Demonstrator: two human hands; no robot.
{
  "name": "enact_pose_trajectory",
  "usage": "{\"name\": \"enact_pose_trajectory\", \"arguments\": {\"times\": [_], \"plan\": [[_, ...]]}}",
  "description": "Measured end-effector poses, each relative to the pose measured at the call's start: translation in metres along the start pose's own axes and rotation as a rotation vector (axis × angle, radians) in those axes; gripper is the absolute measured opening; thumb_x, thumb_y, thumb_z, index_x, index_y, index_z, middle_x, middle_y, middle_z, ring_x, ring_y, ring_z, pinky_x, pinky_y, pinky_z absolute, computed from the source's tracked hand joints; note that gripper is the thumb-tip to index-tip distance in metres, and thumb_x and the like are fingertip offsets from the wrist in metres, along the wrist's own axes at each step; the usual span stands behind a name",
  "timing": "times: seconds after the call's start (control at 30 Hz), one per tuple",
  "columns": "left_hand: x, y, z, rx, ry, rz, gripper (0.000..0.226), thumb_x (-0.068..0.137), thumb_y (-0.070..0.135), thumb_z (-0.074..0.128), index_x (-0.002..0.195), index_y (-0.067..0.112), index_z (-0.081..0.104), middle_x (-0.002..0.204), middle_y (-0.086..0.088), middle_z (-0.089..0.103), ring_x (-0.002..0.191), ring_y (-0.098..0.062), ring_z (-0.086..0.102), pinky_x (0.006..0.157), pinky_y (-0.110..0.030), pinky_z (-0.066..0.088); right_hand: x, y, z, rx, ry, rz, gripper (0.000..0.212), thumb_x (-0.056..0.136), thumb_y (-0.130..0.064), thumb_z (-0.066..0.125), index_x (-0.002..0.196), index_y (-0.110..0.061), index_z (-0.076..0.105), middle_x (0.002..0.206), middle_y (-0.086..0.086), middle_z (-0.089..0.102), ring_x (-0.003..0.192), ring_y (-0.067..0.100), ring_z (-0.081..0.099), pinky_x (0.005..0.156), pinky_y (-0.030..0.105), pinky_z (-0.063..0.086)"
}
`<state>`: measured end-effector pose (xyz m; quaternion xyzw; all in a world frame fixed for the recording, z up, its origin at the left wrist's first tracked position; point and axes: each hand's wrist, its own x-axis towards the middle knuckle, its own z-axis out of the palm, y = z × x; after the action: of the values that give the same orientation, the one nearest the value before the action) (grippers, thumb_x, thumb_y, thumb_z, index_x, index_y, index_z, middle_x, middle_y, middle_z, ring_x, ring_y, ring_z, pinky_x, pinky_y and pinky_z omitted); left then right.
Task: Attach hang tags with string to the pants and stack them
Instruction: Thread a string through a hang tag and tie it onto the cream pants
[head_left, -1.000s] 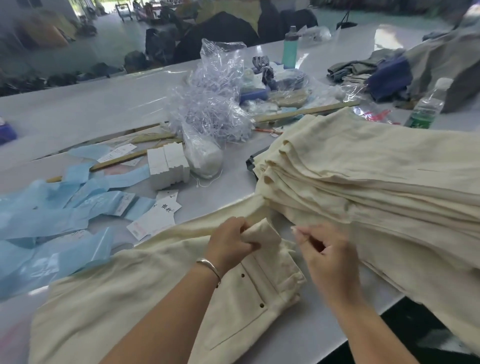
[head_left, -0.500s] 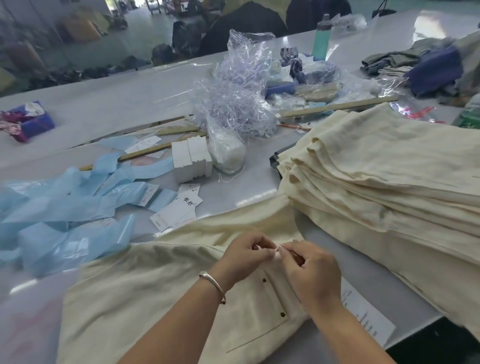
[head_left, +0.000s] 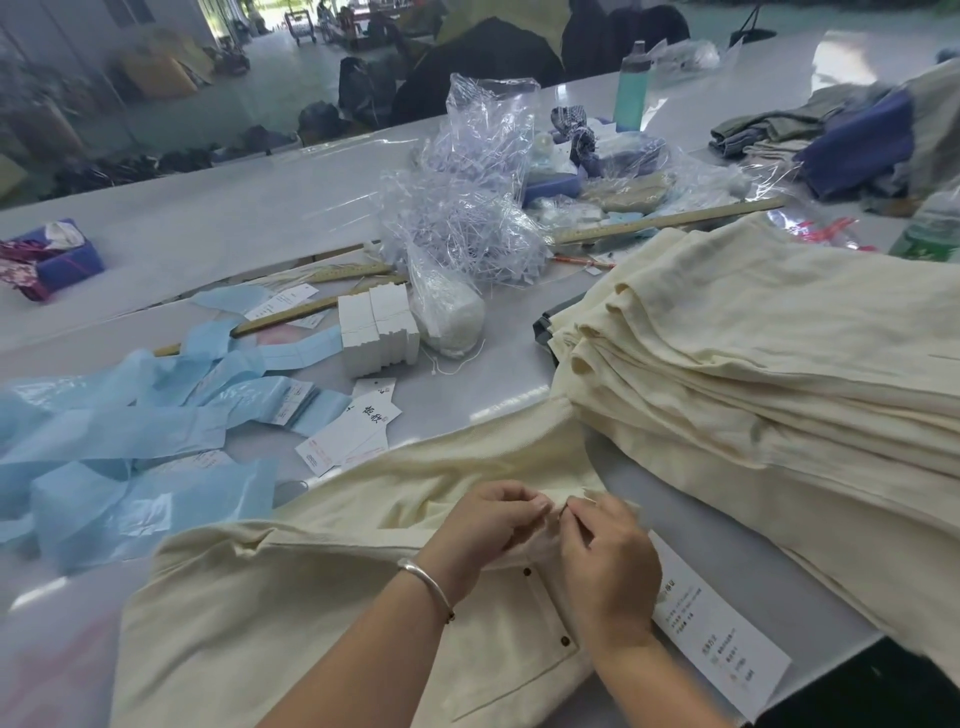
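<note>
Both grips meet at the waistband of the cream pants (head_left: 322, 587) spread across the near edge of the desk (head_left: 234, 208). The left hand (head_left: 485, 525) has its fingers curled, thumb and forefinger pinching the band's fabric; the right hand (head_left: 605, 558) is curled too, its fingertips pressed to the same spot, apparently pinching the string, though the string itself is too fine to make out. Just right of the waistband, partly under the right wrist, a white hang tag (head_left: 722, 639) lies flat on the desk, printed side up. I judge the step in hand to be threading or fastening the string through the band, with this pair not yet finished. Beyond the pants to the right, touching their upper edge, sits the stack of folded pants (head_left: 779, 364), many layers high. Behind the pants lie loose tags (head_left: 358, 431), and left of these a spread of light-blue plastic sleeves (head_left: 119, 447). Further back from the pants stand a block of white tags (head_left: 379, 332) and a clear bag of plastic fasteners (head_left: 462, 228), with a wooden ruler (head_left: 670, 223) beyond the stack. The next move likely calls for closing the string so the tag hangs secure, then folding the pants and lifting them onto the stack with edges aligned.
</note>
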<state>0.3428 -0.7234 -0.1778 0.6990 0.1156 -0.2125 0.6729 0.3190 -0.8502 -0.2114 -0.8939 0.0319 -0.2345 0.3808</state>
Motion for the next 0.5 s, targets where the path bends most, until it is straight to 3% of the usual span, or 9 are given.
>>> {"name": "enact_pose_trajectory", "arguments": {"times": [0.13, 0.4, 0.5], "plan": [[0.002, -0.005, 0.0, -0.019, 0.069, -0.036, 0.017, 0.088, 0.016, 0.069, 0.071, 0.013, 0.068, 0.053, 0.007, 0.059, 0.04, -0.001, 0.044, 0.04, -0.013, 0.033, -0.005, 0.005, 0.009, 0.072, 0.041, -0.018, 0.012, 0.072, 0.004, 0.079, 0.079, -0.005, 0.075, 0.077, 0.007, 0.066, 0.064, 0.026, 0.063, 0.052, 0.034, 0.052], [0.012, 0.002, 0.005, -0.307, 0.107, -0.327, 0.025, 0.08, 0.013, 0.074, 0.056, 0.016, 0.067, 0.054, 0.004, 0.052, 0.038, -0.003, 0.042, 0.039, -0.015, 0.033, -0.002, 0.008, 0.008, -0.108, 0.004, -0.181, 0.013, 0.068, -0.004, 0.083, 0.069, -0.01, 0.072, 0.071, 0.005, 0.06, 0.054, 0.023, 0.055, 0.046, 0.03, 0.041], [0.015, 0.005, 0.007, -0.234, 0.106, -0.356, 0.023, 0.081, 0.015, 0.074, 0.058, 0.017, 0.068, 0.052, 0.005, 0.05, 0.037, -0.003, 0.036, 0.036, -0.014, 0.027, -0.004, 0.01, 0.005, -0.111, -0.043, -0.193, 0.013, 0.072, -0.006, 0.081, 0.068, -0.01, 0.069, 0.073, 0.003, 0.058, 0.055, 0.022, 0.054, 0.045, 0.029, 0.043]]}}
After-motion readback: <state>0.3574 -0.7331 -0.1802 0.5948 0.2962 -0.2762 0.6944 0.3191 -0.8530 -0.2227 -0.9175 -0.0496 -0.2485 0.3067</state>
